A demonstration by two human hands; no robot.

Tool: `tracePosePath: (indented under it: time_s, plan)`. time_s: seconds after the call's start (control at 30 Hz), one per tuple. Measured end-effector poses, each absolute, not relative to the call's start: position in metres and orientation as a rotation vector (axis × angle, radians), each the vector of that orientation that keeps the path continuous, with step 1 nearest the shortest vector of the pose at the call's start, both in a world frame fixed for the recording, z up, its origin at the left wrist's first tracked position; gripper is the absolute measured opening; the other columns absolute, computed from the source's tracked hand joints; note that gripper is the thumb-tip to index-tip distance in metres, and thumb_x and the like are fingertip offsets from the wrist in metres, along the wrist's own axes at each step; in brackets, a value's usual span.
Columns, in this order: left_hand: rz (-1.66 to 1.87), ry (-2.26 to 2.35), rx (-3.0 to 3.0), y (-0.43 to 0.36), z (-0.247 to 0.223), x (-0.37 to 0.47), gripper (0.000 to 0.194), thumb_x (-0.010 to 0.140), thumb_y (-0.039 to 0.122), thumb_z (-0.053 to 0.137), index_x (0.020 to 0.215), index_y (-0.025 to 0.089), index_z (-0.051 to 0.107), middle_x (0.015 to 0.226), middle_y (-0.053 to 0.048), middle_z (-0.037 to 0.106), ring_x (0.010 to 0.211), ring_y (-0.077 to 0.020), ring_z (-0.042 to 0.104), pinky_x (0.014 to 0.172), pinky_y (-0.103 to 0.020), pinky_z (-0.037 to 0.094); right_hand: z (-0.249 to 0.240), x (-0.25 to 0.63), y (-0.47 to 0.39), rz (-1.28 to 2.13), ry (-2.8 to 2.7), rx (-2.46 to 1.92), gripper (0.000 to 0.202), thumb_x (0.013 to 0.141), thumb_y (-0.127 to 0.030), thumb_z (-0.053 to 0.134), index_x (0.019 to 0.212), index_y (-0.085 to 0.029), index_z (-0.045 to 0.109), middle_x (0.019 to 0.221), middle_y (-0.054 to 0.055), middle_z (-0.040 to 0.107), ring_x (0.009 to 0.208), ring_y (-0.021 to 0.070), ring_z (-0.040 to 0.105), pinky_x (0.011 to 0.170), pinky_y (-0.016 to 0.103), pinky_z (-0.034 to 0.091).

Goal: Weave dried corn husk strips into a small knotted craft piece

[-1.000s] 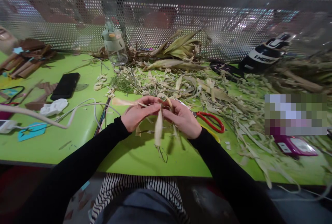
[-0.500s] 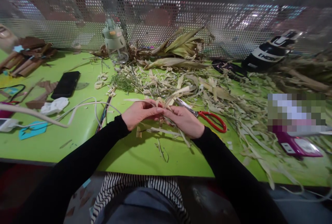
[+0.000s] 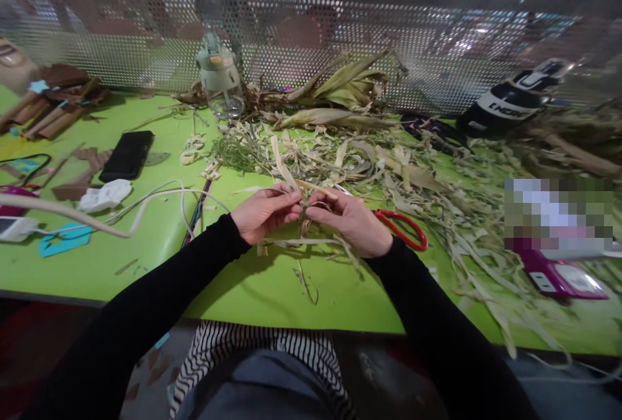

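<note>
Pale, dry husk strips [image 3: 282, 162] stick up and out from between my two hands, above the green table [image 3: 233, 290]. My left hand [image 3: 267, 212] pinches the bunch from the left with thumb and fingers. From the right, my right hand [image 3: 352, 220] grips the same strips, its fingers curled and its thumb pointing left. Red-handled scissors [image 3: 405, 229] lie just right of my right hand, their blades mostly hidden behind it. Beyond both hands spreads a heap of shredded husk [image 3: 321, 148].
A clear-bottomed bottle [image 3: 221, 83] stands at the back; a black bottle [image 3: 505, 105] leans at the right. A black phone [image 3: 127, 155], white cables [image 3: 160, 194] and brown rolls [image 3: 53, 115] lie left. At right are husk strips and a magenta power strip [image 3: 558, 274].
My hands have moved slightly apart. A wide pale strip now stands up between them, and the loose strips have shifted. My right hand covers more of the scissors' blades.
</note>
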State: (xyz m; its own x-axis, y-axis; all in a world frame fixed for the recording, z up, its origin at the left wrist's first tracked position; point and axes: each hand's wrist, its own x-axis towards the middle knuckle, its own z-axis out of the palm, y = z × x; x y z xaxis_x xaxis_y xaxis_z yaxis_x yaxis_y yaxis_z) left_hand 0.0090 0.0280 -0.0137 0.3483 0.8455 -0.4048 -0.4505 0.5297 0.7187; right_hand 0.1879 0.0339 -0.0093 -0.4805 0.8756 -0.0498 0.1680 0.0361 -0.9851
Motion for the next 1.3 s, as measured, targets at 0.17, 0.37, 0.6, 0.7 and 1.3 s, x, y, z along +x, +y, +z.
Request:
tracePosePath:
  time_s: [0.17,0.37,0.6,0.7,1.3]
  plan:
    - [0.953,0.847,0.541,0.030,-0.014,0.007,0.009,0.076,0.014,0.067,0.073,0.011,0.059,0.058,0.004,0.059,0.048,-0.0032,0.057,0.042,-0.009,0.045,-0.008,0.191,0.034,1.230,-1.812,-1.095,0.024,0.076,-0.036,0.066,0.088,-0.019,0.057,0.082,0.000,0.059,0.071,0.0131,0.054,0.068,0.029,0.044]
    - [1.049,0.875,0.573,0.029,-0.015,0.008,0.016,0.072,0.016,0.072,0.072,0.012,0.056,0.062,0.004,0.058,0.050,-0.0022,0.056,0.042,-0.009,0.042,-0.006,0.190,0.031,0.466,-1.987,-1.098,0.021,0.077,-0.034,0.067,0.094,-0.023,0.061,0.096,0.005,0.061,0.090,0.0221,0.054,0.076,0.036,0.044]
    - [0.974,0.861,0.659,0.027,-0.015,0.007,0.019,0.069,0.020,0.074,0.072,0.011,0.057,0.059,0.005,0.055,0.046,-0.0008,0.050,0.044,-0.012,0.041,0.000,0.196,0.035,0.422,-2.197,-1.048,0.010,0.084,-0.029,0.059,0.084,-0.024,0.068,0.082,0.003,0.069,0.077,0.0202,0.058,0.078,0.038,0.039]
    - [0.889,0.846,0.740,0.025,-0.015,0.008,0.024,0.067,0.024,0.076,0.072,0.011,0.057,0.058,0.005,0.054,0.048,-0.0017,0.049,0.049,-0.014,0.043,0.001,0.195,0.033,0.464,-2.207,-1.103,0.012,0.084,-0.030,0.059,0.080,-0.022,0.068,0.076,0.002,0.069,0.069,0.0177,0.057,0.072,0.034,0.039]
    - [0.993,0.927,0.729,0.026,-0.025,0.010,0.026,0.066,0.029,0.077,0.075,0.013,0.059,0.070,0.001,0.061,0.063,-0.0053,0.056,0.061,-0.018,0.046,-0.010,0.178,0.022,0.699,-2.017,-1.123,0.006,0.082,-0.025,0.058,0.082,-0.020,0.061,0.080,0.003,0.065,0.071,0.0151,0.058,0.066,0.029,0.047]
